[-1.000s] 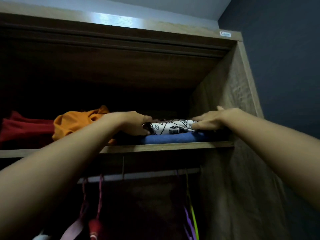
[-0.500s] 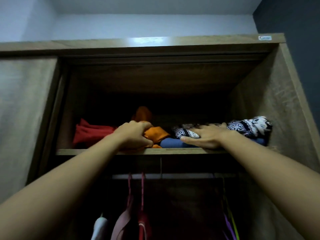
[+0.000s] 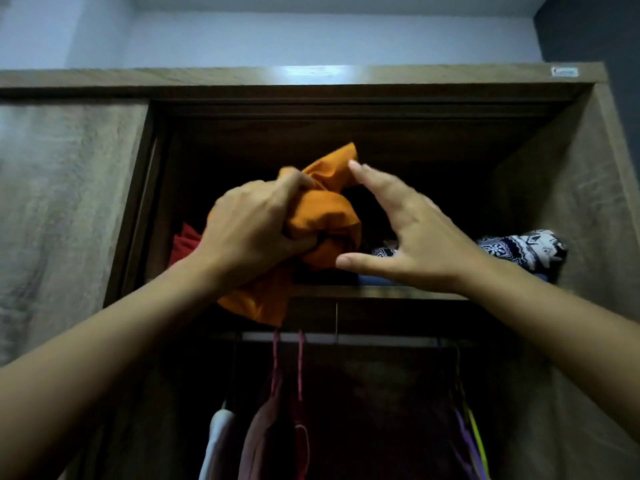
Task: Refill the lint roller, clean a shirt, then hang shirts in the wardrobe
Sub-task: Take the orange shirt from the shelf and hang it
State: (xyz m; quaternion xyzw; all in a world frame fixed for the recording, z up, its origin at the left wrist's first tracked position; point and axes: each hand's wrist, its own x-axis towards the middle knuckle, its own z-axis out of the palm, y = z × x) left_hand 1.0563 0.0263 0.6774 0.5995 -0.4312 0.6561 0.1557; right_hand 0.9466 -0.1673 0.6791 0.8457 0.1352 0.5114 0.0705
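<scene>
Nearest the camera, two bare forearms reach up toward the upper shelf [image 3: 381, 292] of a brown wood-grain wardrobe [image 3: 568, 209]; all positions below are given relative to that shelf.

Below the shelf, a pale metal hanging rail [image 3: 363, 338] runs across the opening; two pink plastic hangers [image 3: 287, 358] hook over it toward the left, carrying a dusky pink garment [image 3: 263, 431] with a white garment [image 3: 218, 434] beside it; thin purple and yellow-green hangers [image 3: 467, 420] hang toward the right.

At the shelf's front edge, the left hand [image 3: 249, 233] has its grip closed on a crumpled orange fabric shirt [image 3: 325, 213]; the fingers are clenched into the cloth; the bundle is raised above the shelf, and a loose part of it hangs below the front edge.

The right hand [image 3: 415, 237] is just right of the orange bundle; its grip is open, fingers spread and thumb extended toward the cloth; whether the index fingertip touches the fabric cannot be told.

On the shelf, behind the left hand, lies a red folded garment [image 3: 185, 242]; toward the right end, against the side wall, lies a black-and-white patterned folded garment [image 3: 519, 249] on top of a blue folded garment [image 3: 374, 279].

Left of the shelf opening stands a closed pale wood-grain door panel [image 3: 69, 216]; above the wardrobe top is a white wall [image 3: 311, 32].
</scene>
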